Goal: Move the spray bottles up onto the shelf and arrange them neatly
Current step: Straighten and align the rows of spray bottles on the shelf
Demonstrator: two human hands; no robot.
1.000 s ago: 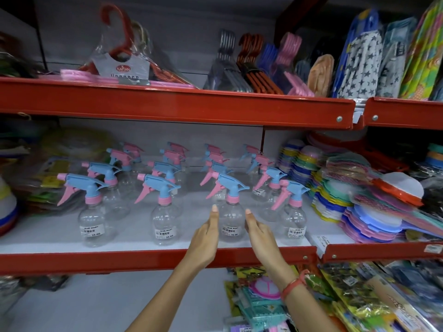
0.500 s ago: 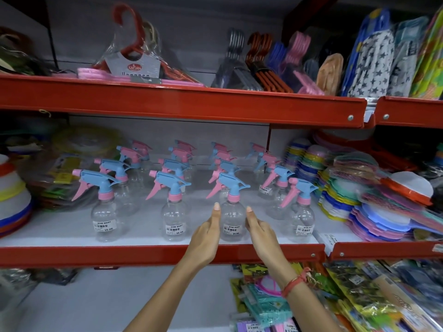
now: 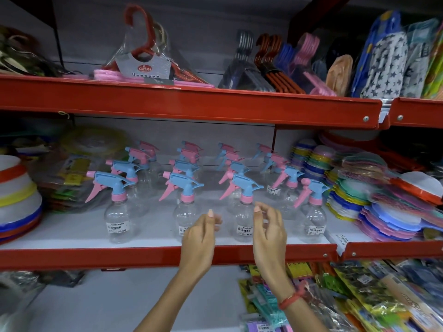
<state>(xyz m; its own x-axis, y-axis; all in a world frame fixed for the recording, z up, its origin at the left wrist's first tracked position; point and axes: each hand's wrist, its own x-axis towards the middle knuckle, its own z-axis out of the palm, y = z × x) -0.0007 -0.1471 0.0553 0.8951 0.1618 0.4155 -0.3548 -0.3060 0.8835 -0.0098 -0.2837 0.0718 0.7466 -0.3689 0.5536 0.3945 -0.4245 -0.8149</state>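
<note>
Several clear spray bottles with blue and pink trigger heads stand in rows on the white middle shelf [image 3: 72,236] behind its red front lip. The front row holds a bottle at the left [image 3: 117,212], one left of centre [image 3: 185,209], one at centre [image 3: 244,212] and one at the right [image 3: 312,212]. My left hand [image 3: 200,238] hovers in front of the gap between the two middle bottles, fingers loosely curled, holding nothing. My right hand [image 3: 269,232] is just right of the centre bottle, fingers apart, not gripping it.
Stacked coloured plastic lids and plates [image 3: 383,212] crowd the shelf's right end. Stacked bowls [image 3: 16,200] and packets sit at its left. Hangers [image 3: 143,63] fill the upper red shelf. Packaged goods [image 3: 347,300] lie on the lower shelf at the right.
Both hands flanked the centre front bottle with flat palms; now they have pulled back slightly and the fingers have relaxed and curled. The view has shifted a little.
</note>
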